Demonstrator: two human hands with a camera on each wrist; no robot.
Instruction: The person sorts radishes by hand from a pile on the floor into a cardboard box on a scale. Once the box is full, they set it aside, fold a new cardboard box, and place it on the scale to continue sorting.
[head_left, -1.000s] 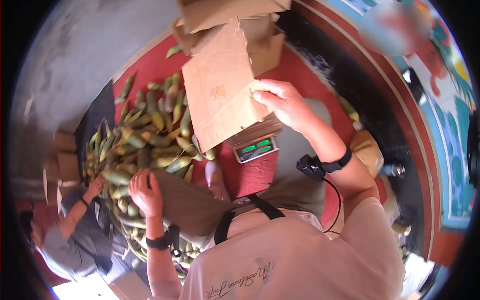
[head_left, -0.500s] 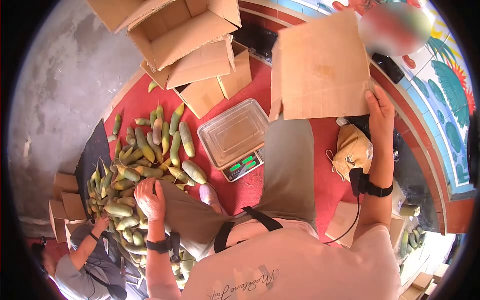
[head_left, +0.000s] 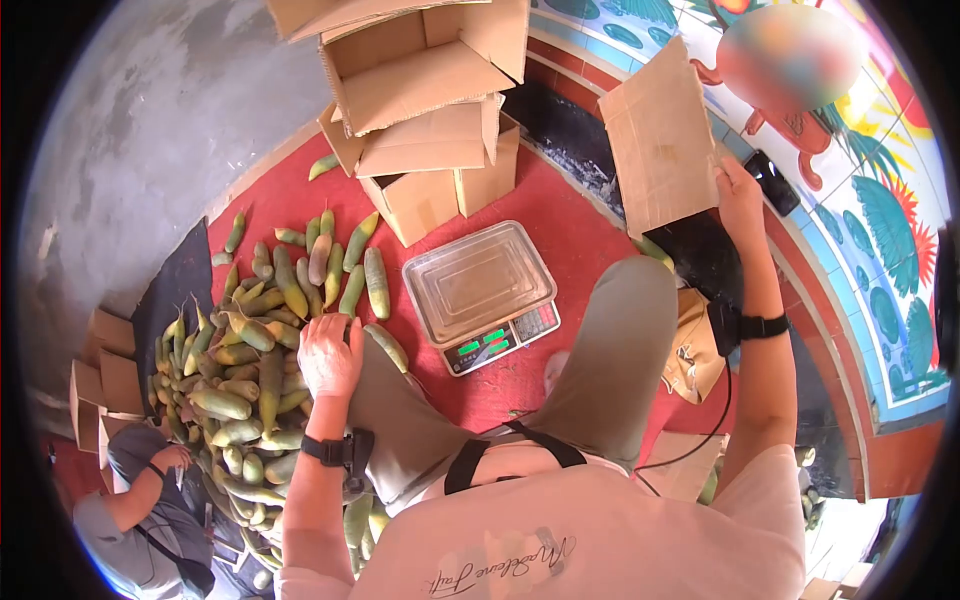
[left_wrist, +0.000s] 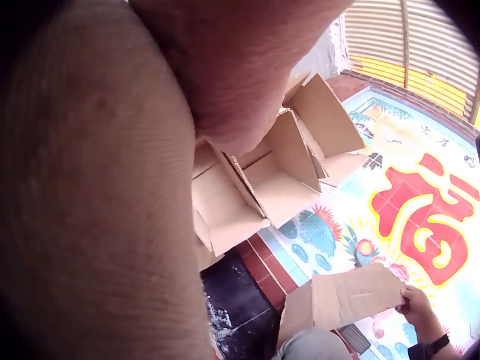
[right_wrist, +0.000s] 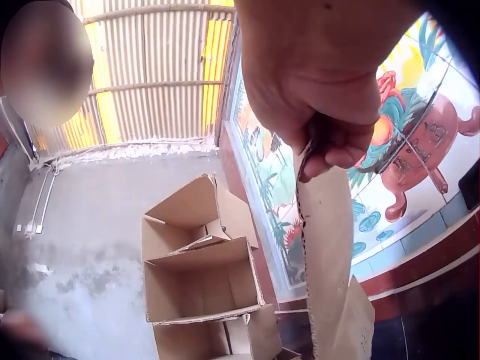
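My right hand (head_left: pixel 741 205) grips the edge of a flat brown cardboard sheet (head_left: pixel 660 140), held out at the far right near the painted tile wall. In the right wrist view the fingers curl round the top of the sheet (right_wrist: pixel 328 255), whose corrugated edge faces the camera. My left hand (head_left: pixel 332 357) lies on my left knee, fingers relaxed, beside a heap of long green radishes (head_left: pixel 222 402). Between my legs stands a digital scale with a clear plastic tray (head_left: pixel 480 285) on it and lit green digits on its display (head_left: pixel 483 347).
Open cardboard boxes (head_left: pixel 425 85) are stacked beyond the scale. A tan bag (head_left: pixel 695 345) lies right of my right knee. Another person (head_left: pixel 150 510) sits at the lower left by the heap, near more boxes (head_left: pixel 105 375). Loose radishes (head_left: pixel 376 283) lie on the red mat.
The right hand has carried the cardboard sheet from over the scale out to the right, toward the wall, baring the scale and its tray. The left hand has stayed at the left knee.
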